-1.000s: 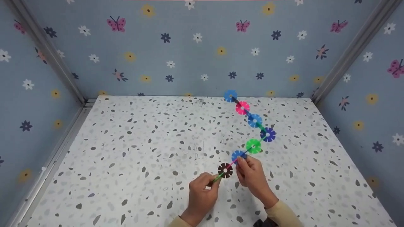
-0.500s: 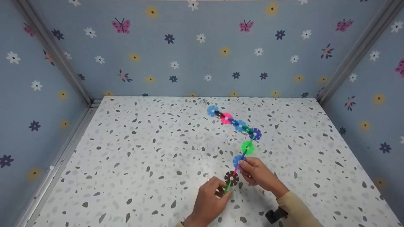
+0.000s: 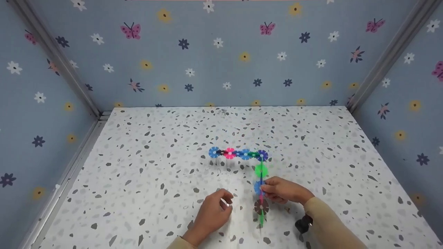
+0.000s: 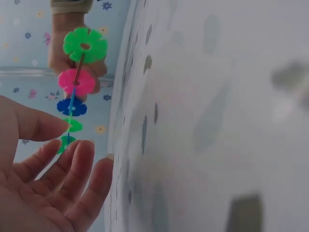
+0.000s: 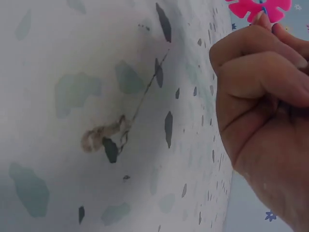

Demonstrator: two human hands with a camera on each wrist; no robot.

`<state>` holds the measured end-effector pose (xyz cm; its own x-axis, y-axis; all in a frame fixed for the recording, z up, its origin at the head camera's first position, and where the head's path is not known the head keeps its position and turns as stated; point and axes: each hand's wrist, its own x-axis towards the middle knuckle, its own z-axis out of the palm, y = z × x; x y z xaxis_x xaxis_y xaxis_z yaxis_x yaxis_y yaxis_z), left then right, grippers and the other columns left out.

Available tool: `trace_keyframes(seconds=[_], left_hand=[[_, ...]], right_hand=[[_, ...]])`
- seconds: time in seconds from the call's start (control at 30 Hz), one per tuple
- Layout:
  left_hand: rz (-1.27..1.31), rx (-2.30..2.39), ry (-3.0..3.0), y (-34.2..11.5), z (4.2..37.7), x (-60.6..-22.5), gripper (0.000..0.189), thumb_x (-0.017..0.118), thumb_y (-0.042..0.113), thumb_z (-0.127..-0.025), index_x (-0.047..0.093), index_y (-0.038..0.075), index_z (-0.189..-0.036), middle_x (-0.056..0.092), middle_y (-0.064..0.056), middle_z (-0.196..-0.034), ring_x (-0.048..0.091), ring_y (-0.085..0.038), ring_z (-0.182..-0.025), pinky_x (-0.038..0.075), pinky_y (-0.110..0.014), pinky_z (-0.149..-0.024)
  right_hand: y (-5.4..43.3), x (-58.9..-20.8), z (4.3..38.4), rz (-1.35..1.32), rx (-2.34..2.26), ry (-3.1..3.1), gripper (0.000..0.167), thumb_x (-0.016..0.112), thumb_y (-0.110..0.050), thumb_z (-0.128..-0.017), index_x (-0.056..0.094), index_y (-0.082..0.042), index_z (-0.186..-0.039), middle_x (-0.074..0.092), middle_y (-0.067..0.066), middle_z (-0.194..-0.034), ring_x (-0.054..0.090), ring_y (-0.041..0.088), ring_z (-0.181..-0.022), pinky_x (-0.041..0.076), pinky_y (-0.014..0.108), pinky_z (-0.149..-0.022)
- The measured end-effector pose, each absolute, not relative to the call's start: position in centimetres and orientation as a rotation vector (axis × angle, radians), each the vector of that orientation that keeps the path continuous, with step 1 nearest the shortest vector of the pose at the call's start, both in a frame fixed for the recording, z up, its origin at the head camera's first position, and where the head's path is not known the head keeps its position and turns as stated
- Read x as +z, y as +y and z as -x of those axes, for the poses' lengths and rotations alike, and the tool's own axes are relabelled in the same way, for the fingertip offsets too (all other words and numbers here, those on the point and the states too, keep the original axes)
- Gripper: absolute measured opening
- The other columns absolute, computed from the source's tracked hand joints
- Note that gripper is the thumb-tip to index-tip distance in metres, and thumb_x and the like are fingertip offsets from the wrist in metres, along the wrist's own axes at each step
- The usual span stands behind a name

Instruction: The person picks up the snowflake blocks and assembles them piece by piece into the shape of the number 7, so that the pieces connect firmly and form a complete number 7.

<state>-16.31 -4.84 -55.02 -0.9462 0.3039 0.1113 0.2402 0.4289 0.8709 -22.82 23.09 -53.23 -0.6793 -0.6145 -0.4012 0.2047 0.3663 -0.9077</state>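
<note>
A chain of notched plastic snowflake discs (image 3: 261,171) forms a corner in the head view. Its far arm runs left from an indigo disc (image 3: 262,155) through light blue and pink discs to a light blue end disc (image 3: 214,152). The near arm passes green, blue and brown discs (image 3: 261,206) to a green disc (image 3: 261,218) seen edge-on. My right hand (image 3: 287,191) pinches the chain at the blue disc (image 3: 258,187). To the left, my left hand (image 3: 213,211) is apart from the chain, fingers loosely bent around nothing. The right wrist view shows a pink disc (image 5: 276,8) beyond the fingertips.
Below the hands lies a white speckled tabletop (image 3: 145,180). Blue flower-print panels (image 3: 221,52) enclose it at the back and sides, with metal corner posts (image 3: 387,55). A black device (image 3: 303,224) is by the right wrist. A brownish mark (image 5: 96,137) shows on the table.
My left hand has let go of the near green disc and moved left. The chain has swung counterclockwise, its far arm coming nearer and now lying level. My right hand keeps its pinch.
</note>
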Motion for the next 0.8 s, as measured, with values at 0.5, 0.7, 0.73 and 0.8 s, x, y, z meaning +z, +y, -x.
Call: trace_keyframes(seconds=[0.5,0.7,0.73,0.8], left_hand=[[-0.275,1.577,2.681,-8.0,19.4,-55.5,0.013,0.061,-0.002,-0.088,0.065,0.004,-0.099,0.064,-0.002,-0.088,0.058,-0.013,-0.073,0.05,-0.029,-0.066],[-0.22,1.56,2.671,-8.6,19.9,-55.7,0.013,0.061,0.0,-0.09,0.065,0.005,-0.1,0.063,-0.004,-0.089,0.058,-0.015,-0.076,0.05,-0.032,-0.068],[-0.223,1.557,2.674,-8.7,20.0,-55.8,0.012,0.061,0.0,-0.09,0.065,0.005,-0.1,0.063,-0.004,-0.089,0.058,-0.015,-0.076,0.05,-0.031,-0.068],[-0.223,1.562,2.67,-8.9,20.1,-55.9,0.012,0.061,0.001,-0.09,0.064,0.004,-0.1,0.063,-0.005,-0.09,0.058,-0.015,-0.077,0.051,-0.031,-0.068]], right_hand=[[22.3,-53.2,24.1,0.198,-0.991,2.145,0.032,0.059,-0.033,-0.1,0.062,-0.01,-0.079,0.049,-0.001,-0.063,0.039,0.011,-0.052,0.032,0.024,-0.048],[22.6,-52.9,23.9,0.161,-0.93,2.21,0.035,0.063,-0.042,-0.096,0.068,-0.009,-0.088,0.048,-0.001,-0.062,0.04,0.012,-0.052,0.033,0.026,-0.049],[22.7,-52.9,23.8,0.17,-0.931,2.213,0.035,0.063,-0.043,-0.095,0.068,-0.009,-0.089,0.048,-0.001,-0.061,0.04,0.012,-0.052,0.034,0.026,-0.049],[22.9,-52.9,23.7,0.189,-0.936,2.221,0.036,0.063,-0.045,-0.095,0.069,-0.009,-0.091,0.049,-0.001,-0.061,0.041,0.012,-0.052,0.034,0.026,-0.049]])
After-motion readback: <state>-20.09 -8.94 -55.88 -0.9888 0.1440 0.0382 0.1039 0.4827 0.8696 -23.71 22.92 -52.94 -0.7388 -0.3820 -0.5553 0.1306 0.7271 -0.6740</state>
